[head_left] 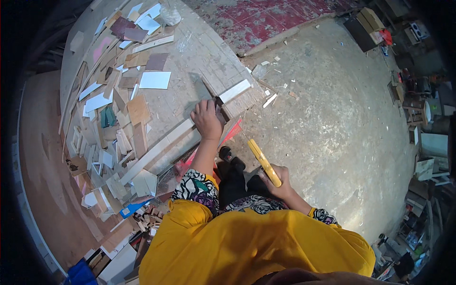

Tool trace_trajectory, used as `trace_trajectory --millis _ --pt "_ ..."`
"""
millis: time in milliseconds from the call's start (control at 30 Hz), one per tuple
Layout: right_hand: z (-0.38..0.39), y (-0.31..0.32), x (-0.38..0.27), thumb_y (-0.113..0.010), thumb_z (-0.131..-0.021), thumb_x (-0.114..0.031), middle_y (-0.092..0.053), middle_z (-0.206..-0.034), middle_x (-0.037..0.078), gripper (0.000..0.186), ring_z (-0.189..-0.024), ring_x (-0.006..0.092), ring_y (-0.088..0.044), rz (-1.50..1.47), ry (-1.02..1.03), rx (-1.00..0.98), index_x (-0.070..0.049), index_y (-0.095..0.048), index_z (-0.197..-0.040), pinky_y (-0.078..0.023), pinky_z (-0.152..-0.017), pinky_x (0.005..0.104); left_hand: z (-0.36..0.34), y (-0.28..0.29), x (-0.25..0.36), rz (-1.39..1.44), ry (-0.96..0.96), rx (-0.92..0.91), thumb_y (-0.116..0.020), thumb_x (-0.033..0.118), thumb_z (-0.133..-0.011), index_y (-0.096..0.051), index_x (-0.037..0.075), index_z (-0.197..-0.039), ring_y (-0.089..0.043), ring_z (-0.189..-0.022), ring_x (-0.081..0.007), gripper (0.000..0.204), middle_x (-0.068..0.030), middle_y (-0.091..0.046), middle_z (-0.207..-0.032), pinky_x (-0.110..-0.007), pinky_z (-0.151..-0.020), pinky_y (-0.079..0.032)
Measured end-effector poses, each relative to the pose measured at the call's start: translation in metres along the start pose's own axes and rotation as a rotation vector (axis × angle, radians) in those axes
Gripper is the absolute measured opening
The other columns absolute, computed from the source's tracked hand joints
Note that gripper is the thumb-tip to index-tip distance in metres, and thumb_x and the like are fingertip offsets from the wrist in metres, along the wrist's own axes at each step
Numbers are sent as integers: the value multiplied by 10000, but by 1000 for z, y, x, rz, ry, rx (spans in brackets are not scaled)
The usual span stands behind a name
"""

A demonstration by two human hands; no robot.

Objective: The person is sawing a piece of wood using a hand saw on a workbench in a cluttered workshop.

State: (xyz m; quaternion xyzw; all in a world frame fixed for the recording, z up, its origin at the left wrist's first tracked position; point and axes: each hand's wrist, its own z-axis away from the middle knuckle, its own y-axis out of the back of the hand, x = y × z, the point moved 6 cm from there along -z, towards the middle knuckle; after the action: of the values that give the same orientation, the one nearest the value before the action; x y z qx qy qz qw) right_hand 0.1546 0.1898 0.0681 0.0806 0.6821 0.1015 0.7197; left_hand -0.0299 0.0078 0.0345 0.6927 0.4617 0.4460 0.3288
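A long, pale wooden strip (pixel 164 148) lies diagonally across the worktable near its front edge. My left hand (pixel 207 119) is closed over it, fingers curled down beside a dark brown block (pixel 221 113). Just beyond this hand, the strip's far end (pixel 235 91) reaches toward the table's corner. My right hand (pixel 280 182) grips a handsaw by its long yellow handle (pixel 262 160), off the table's front edge. The thin blade, seen nearly edge-on, runs up from the handle and appears to cross the strip beside the block.
Wood and board offcuts (pixel 140 102) cover the left of the worktable (pixel 190 57). A clear plastic cup (pixel 171 16) stands at its back. Wood scraps (pixel 270 100) litter the concrete floor (pixel 332 118). Boxes (pixel 365 28) and clutter line the right side. A blue-handled tool (pixel 134 208) lies lower left.
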Motion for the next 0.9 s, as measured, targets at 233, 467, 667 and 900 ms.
trace_trajectory --millis 233,467,667,900 --pt "3 -16 -10 -639 -771 -75 -498 -582 138 146 -504 325 -523 137 106 -24 -40 -526 -685 -398 -477 372 4 -7 -12 10 19 -33 -598 121 -672 -596 87 -901 -506 -937 -263 231 -72 -525 -920 -408 -813 -369" --pt "6 0 7 -616 -776 -57 -525 -593 135 57 -487 271 -541 -74 31 26 -15 -581 -758 -417 -486 336 0 -2 -6 -3 13 12 -610 179 -734 -605 106 -910 -511 -923 -266 190 -66 -521 -907 -417 -778 -382" --pt "34 10 1 -645 -750 -77 -449 -532 119 201 -420 291 -441 3 38 96 -36 -496 -622 -341 -431 353 2 -5 -8 9 31 -20 -638 169 -722 -598 126 -943 -506 -953 -273 229 -63 -521 -935 -425 -768 -390" --pt "35 -19 -2 -649 -743 -72 -523 -601 144 144 -531 353 -532 111 168 11 -42 -522 -682 -411 -491 394 0 -19 -24 -87 38 -5 -628 176 -727 -600 121 -951 -511 -951 -270 233 -60 -530 -947 -421 -762 -399"
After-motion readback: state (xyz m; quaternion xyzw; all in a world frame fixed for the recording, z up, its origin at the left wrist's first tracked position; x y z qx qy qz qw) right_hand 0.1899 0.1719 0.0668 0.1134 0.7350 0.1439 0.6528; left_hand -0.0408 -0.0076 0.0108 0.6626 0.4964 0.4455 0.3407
